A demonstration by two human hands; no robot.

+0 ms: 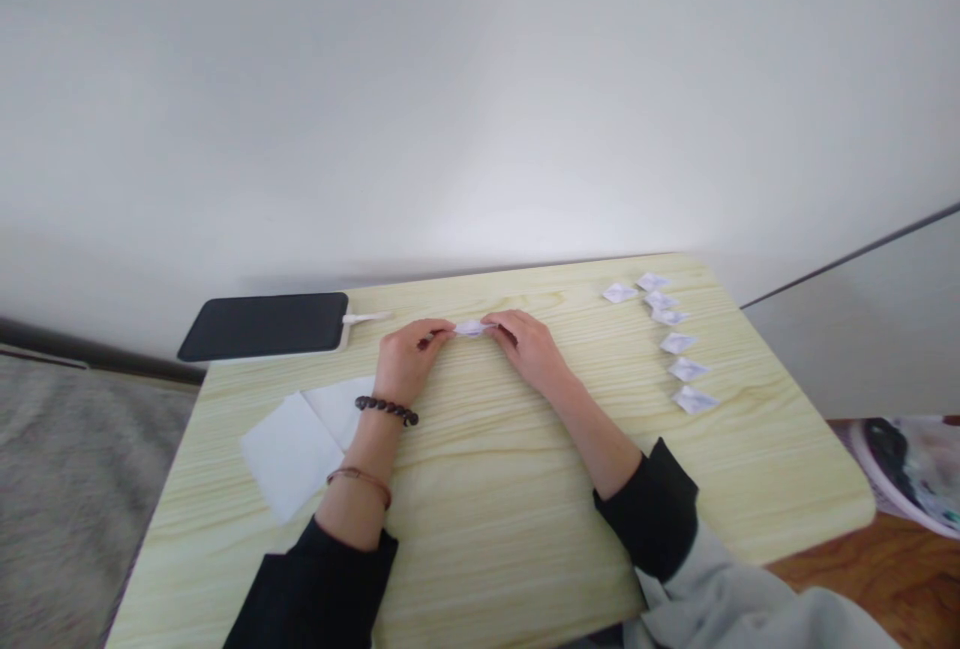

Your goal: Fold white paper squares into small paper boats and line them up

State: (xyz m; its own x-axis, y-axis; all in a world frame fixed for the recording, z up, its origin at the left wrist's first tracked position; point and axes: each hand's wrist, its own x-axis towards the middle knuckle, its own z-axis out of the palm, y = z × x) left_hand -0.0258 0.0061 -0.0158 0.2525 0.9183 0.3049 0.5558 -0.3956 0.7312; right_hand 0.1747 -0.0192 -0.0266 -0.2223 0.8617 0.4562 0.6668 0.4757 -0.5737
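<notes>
Your left hand [405,361] and right hand [534,349] pinch a paper boat [472,328] by its ends, right of the phone [266,324]; seven boats [679,342] farther right look done, sheets [292,454] nearer you than the phone lie unfolded

A pale table [480,529] with a light wood-grain pattern and rounded corners stands against a whitish wall [480,99]. At its far left corner lies a phone [266,324], flat, its screen dark, its left end reaching past the table's edge. A white cable [366,317] is plugged into the phone's right end and trails a little way across the tabletop. Left of the table spreads a grey, mottled surface, perhaps a rug [56,499]. On the right, a dark slanting line [847,260] crosses the wall; below it, a round, pale-rimmed basin [866,464] with indistinct contents sits by reddish-brown wooden flooring [892,569].
</notes>
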